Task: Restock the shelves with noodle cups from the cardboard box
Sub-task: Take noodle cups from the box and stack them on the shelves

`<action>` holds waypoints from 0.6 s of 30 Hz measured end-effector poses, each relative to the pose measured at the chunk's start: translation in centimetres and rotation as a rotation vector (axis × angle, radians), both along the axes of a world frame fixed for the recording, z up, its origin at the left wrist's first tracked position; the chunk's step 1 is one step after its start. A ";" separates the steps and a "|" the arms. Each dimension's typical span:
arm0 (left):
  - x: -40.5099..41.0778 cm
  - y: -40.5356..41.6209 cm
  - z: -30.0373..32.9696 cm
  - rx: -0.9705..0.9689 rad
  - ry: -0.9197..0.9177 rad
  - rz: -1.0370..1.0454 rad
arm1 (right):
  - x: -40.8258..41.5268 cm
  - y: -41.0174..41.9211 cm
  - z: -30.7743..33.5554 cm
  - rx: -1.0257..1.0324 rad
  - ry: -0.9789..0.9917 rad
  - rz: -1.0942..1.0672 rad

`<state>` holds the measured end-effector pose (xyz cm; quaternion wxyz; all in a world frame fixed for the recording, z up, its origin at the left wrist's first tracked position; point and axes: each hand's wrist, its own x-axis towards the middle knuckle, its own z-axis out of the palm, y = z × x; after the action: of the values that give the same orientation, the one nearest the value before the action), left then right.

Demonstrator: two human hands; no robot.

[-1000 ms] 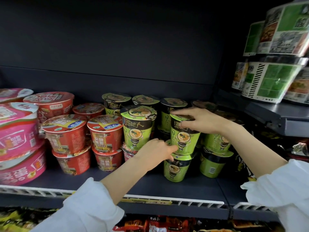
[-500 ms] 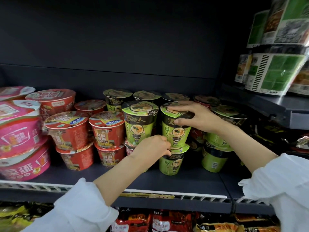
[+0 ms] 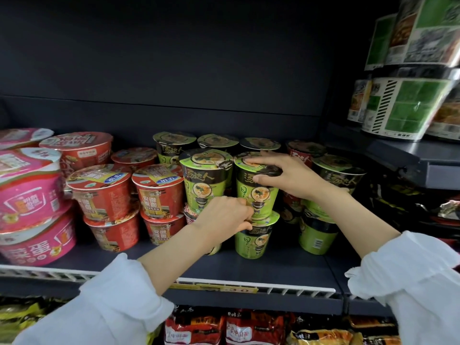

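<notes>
Green noodle cups stand two high on the dark shelf (image 3: 261,266). My right hand (image 3: 286,176) lies over the lid and upper rim of the upper green cup (image 3: 257,192) in the middle stack, gripping it. My left hand (image 3: 224,217) is curled against that cup's base, where it meets the lid of the lower green cup (image 3: 252,239). Another stacked green cup (image 3: 205,180) stands just to the left. More green cups sit behind and to the right (image 3: 336,175). The cardboard box is out of view.
Red noodle bowls (image 3: 104,192) and pink bowls (image 3: 27,190) fill the shelf's left part. A higher shelf (image 3: 423,155) at the right carries large green-and-white bowls. Packets of noodles lie on the shelf below (image 3: 224,327). The shelf front bears a price strip (image 3: 224,288).
The upper green cup has shifted slightly left and now sits squarely on the lower one. Both hands stay on the stack, with the left hand closer to the cup's base.
</notes>
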<state>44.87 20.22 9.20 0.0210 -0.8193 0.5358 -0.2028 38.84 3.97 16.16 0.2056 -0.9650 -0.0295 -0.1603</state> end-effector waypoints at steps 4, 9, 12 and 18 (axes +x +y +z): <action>-0.3 -0.1 -0.4 -0.062 0.013 -0.005 | -0.4 -0.3 0.7 0.056 0.107 0.049; -2.7 -1.4 -0.4 -0.235 0.104 -0.063 | -2.3 -2.0 2.6 0.199 -0.108 -0.092; -4.5 -3.5 0.1 -0.312 0.298 -0.148 | -3.0 -3.8 2.8 -0.012 -0.134 -0.271; -5.5 -8.7 -0.5 -0.232 0.575 -0.043 | -3.5 -6.0 -0.1 -0.377 0.047 -0.502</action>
<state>39.33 11.49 8.68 -0.2296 -0.8285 0.5103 -0.0231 35.37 -2.06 16.06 -0.0224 -0.9667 0.1850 -0.1756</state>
